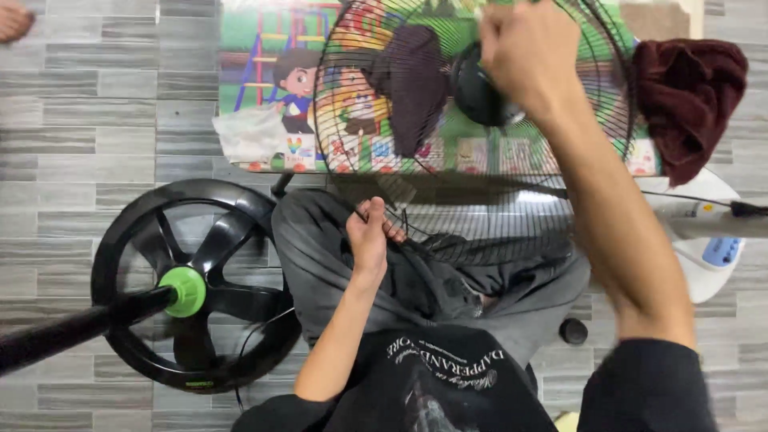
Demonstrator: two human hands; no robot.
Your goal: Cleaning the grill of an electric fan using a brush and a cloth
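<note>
A round black wire fan grille [384, 172] stands upright over my lap. My left hand [370, 234] grips its lower rim. My right hand [522, 50] is closed up at the top of the grille, next to the black fan motor hub [477, 100]; what it holds is hidden. A dark fan blade [416, 84] shows behind the wires.
A black round fan base [144, 232] with a green collar [189, 291] and black pole [56, 334] lies on the grey tiled floor at left. A colourful cartoon play mat [264, 72], dark red cloth [688, 100], white fan part [712, 248] and small black knob [573, 330] lie around.
</note>
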